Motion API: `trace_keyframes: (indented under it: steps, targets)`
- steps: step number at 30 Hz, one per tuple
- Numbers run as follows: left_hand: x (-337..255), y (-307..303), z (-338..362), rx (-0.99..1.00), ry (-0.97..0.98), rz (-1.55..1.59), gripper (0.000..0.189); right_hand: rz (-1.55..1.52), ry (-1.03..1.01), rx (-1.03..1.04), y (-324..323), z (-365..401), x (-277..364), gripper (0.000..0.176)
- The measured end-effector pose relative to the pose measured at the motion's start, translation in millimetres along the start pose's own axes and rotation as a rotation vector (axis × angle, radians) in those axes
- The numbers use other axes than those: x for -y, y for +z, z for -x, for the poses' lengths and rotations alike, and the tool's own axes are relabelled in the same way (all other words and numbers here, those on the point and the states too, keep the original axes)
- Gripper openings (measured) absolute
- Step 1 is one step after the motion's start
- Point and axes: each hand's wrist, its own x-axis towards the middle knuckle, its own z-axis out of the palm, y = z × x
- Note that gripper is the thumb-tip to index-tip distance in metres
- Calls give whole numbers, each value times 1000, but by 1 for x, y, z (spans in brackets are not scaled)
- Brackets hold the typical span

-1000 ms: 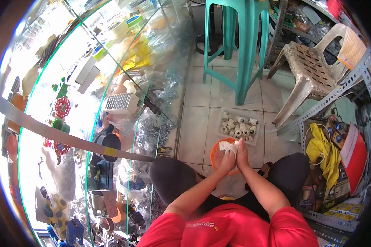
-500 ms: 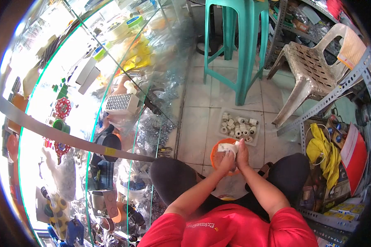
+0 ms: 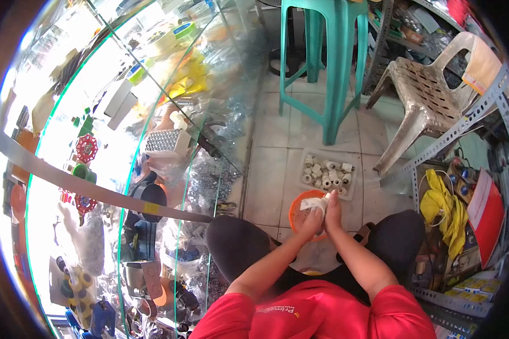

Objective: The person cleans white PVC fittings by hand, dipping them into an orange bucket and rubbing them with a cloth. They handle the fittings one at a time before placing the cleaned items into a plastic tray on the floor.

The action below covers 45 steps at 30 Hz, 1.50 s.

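Observation:
Low between the knees, my left hand (image 3: 310, 222) is closed round a crumpled white cloth (image 3: 312, 204). Pressed against it from the right is my right hand (image 3: 333, 213), its fingers curled in towards the cloth. Whatever small piece sits between the two palms is hidden by the fingers and cloth. Both hands are over an orange basin (image 3: 293, 213), whose rim shows on the left. Just beyond it on the floor stands a clear plastic tub (image 3: 349, 196) holding several white pipe fittings (image 3: 326, 182).
A glass display case (image 3: 178, 248) full of goods runs along the left. Ahead stands a green plastic stool (image 3: 332, 107), with a worn plastic chair (image 3: 421, 93) to its right. Metal shelving (image 3: 452, 141) and a yellow cloth or bag (image 3: 444, 217) are close on the right.
Both hands stay together over the basin and the cloth has shifted very slightly between them. The tub and the surroundings have not moved.

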Motion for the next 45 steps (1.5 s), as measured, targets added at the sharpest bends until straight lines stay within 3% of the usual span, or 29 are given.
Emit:
trace_keyframes:
  steps: [1,4,5,8,10,13,15,16,19,22,25,28,30,33,35,36,38,39,40,43,45]
  targets:
    - [-5,-2,2,-64,101,17,20,81,-29,15,-1,1,1,51]
    - [-1,5,-1,-150,-52,239,29,204,21,53,-5,-8,7,48]
    - [6,2,-6,-88,-149,488,32,219,63,64,-3,-13,9,47]
    - [12,-16,-25,66,-393,1108,40,213,-222,393,-7,2,78,36]
    - [-4,-30,-26,102,-496,1350,42,431,-396,422,-13,-21,62,28]
    - [11,-17,-25,186,-613,1309,46,630,-588,348,-15,-18,68,26]
    - [15,-11,-18,131,-454,1027,48,628,-642,314,-12,-14,66,27]
    - [15,-10,-17,101,-373,886,49,639,-607,270,-11,-12,64,27]
    - [13,-7,-14,-33,-382,576,50,694,-510,157,-5,-3,54,26]
    - [12,-10,-10,-93,-461,867,49,769,-510,106,-1,8,51,27]
    - [2,-24,-16,43,-559,1193,50,787,-586,139,0,15,53,29]
    - [-10,-21,-12,-84,-400,945,47,718,-465,125,-3,6,54,29]
    - [-1,4,-7,-199,-167,487,45,579,-319,129,-7,-4,50,29]
    - [15,10,-9,-234,16,140,44,566,-346,179,-9,-2,53,28]
    - [9,1,-10,-140,-209,500,43,569,-416,206,-7,2,56,27]
    - [-35,-40,-8,-44,-468,911,43,568,-449,223,-5,5,57,26]
    - [-50,-56,-7,95,-669,1393,43,633,-612,291,-4,8,62,25]
    - [-31,-44,-9,128,-608,1464,42,668,-695,323,-5,9,64,24]
    - [-17,-34,-10,161,-546,1530,42,606,-624,306,-5,7,61,24]
    - [-2,-11,-12,21,-421,1220,42,453,-433,271,-6,-2,51,23]
    - [8,0,-6,-208,-29,340,41,399,-321,264,-9,-8,52,23]
